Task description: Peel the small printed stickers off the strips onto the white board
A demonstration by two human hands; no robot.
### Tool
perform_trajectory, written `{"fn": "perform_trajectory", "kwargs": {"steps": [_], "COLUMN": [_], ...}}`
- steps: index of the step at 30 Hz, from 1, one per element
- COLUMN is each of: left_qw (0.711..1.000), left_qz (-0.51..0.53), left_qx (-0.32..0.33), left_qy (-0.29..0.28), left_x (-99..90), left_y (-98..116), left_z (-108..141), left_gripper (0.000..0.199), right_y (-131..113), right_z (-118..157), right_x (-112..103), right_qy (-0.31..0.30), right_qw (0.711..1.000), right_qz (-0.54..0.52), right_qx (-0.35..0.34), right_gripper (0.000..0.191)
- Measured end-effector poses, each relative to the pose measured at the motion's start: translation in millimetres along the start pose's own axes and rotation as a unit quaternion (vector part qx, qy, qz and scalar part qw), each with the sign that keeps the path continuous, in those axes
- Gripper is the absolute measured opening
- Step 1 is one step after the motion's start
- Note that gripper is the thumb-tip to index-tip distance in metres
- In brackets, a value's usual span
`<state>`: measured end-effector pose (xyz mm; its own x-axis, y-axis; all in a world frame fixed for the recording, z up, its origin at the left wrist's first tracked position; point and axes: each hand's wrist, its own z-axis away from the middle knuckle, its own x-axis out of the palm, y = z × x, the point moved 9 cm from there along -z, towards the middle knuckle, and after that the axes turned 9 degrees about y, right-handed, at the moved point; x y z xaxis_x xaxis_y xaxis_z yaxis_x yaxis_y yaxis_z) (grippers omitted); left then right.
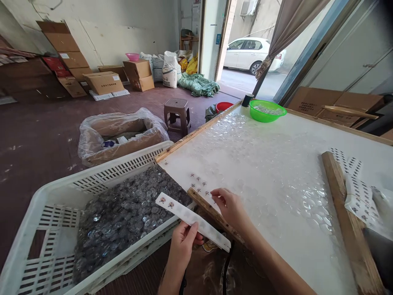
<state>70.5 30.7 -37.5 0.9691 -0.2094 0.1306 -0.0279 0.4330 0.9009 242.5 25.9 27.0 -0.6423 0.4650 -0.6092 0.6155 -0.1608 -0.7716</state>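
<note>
Between strip (pixel 190 217) and tabletop (pixel 313 128) runs a wooden rail (pixel 215 214).

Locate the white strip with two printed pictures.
In the head view, the white strip is in the left hand, just below centre, its printed end showing against the white crate and its other end near the wooden rail.

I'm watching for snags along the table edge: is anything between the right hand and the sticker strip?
Yes, in this view: the wooden edge rail runs between the right hand and the sticker strip held in the left hand. Whether it blocks a path above it, one view can't settle.
</note>
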Motion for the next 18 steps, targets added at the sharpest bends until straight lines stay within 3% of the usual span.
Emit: {"fn": "perform_trajectory", "kwargs": {"steps": [3, 6, 9, 14, 16, 18], "left_qw": [0.999, 0.994, 0.991, 0.994, 0.995, 0.995], "left_qz": [-0.025, -0.052, -0.064, -0.068, -0.062, -0.062], "left_qx": [0.01, 0.027, 0.044, 0.032, 0.026, 0.022], "left_qy": [-0.047, -0.093, -0.107, -0.081, -0.068, -0.071], "left_x": [15.2, 28.7, 33.4, 29.0, 26.6, 27.5], "left_y": [0, 3, 5, -5, -8, -8], "left_z": [9, 21, 26, 19, 16, 14], "left_gripper": [0.029, 0.025, 0.021, 0.012, 0.014, 0.015], "right_y": [-44, -73, -77, -78, -78, -71], "right_z": [9, 14, 18, 29, 30, 27], "right_x": [13, 23, 26, 22, 24, 27], "right_qy": [-0.057, -0.059, -0.018, 0.056, 0.05, 0.029], "right_qw": [0.993, 0.989, 0.993, 0.986, 0.985, 0.991], "right_qz": [-0.098, -0.123, -0.093, 0.013, 0.017, -0.016], "right_qx": [-0.022, -0.05, -0.07, -0.156, -0.167, -0.127], "right_gripper": [0.015, 0.012, 0.004, 0.015, 0.015, 0.009]}}
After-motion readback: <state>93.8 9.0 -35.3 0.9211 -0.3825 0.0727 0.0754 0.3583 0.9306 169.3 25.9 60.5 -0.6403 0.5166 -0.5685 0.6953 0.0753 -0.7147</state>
